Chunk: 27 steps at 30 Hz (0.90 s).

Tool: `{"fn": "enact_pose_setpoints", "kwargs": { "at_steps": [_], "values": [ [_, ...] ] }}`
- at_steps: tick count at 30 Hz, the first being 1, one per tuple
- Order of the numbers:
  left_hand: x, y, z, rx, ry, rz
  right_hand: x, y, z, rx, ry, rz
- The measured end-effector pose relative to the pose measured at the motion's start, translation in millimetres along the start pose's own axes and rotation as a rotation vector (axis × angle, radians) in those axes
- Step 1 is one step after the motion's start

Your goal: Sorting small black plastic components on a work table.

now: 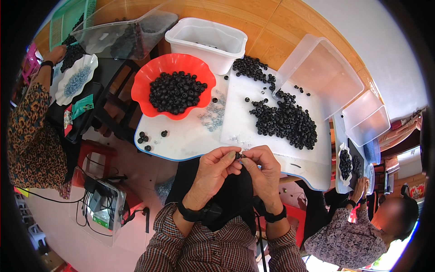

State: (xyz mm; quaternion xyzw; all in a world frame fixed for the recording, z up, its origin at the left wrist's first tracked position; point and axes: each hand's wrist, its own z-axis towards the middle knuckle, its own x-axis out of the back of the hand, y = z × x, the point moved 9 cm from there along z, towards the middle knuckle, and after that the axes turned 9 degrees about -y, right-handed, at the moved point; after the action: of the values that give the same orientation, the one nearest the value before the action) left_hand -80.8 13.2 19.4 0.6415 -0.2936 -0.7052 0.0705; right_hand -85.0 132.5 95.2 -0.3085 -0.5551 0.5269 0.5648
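My left hand and my right hand meet above my lap, just off the table's near edge. Between their fingertips is a small black knob-like piece; both hands pinch at it, and the fingers partly hide it. Beyond them, a heap of similar black pieces lies on a white board. To its left, small clear bits are scattered on the white table. A red scalloped bowl holds many more black pieces, and several lie loose near the table's left corner.
A white tub stands behind the bowl. A tilted clear bin rests behind the heap. Co-workers sit on both sides: a patterned sleeve at left, another person's hands at right. A red stool and cables are on the left.
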Motion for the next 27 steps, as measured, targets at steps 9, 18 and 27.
{"fn": "enact_pose_setpoints", "kwargs": {
  "at_steps": [9, 18, 27],
  "values": [
    [-0.5, 0.2, -0.5, -0.024, 0.015, 0.063, -1.0, -2.8, 0.4, 0.005, 0.000, -0.075],
    [0.4, 2.6, -2.0, -0.046, 0.048, 0.198, -1.7, -7.7, 0.2, 0.013, -0.004, -0.124],
    [-8.0, 17.8, -9.7, -0.089, 0.088, 0.483, -7.8, -26.3, -0.3, 0.068, -0.018, -0.234]
  ]
}}
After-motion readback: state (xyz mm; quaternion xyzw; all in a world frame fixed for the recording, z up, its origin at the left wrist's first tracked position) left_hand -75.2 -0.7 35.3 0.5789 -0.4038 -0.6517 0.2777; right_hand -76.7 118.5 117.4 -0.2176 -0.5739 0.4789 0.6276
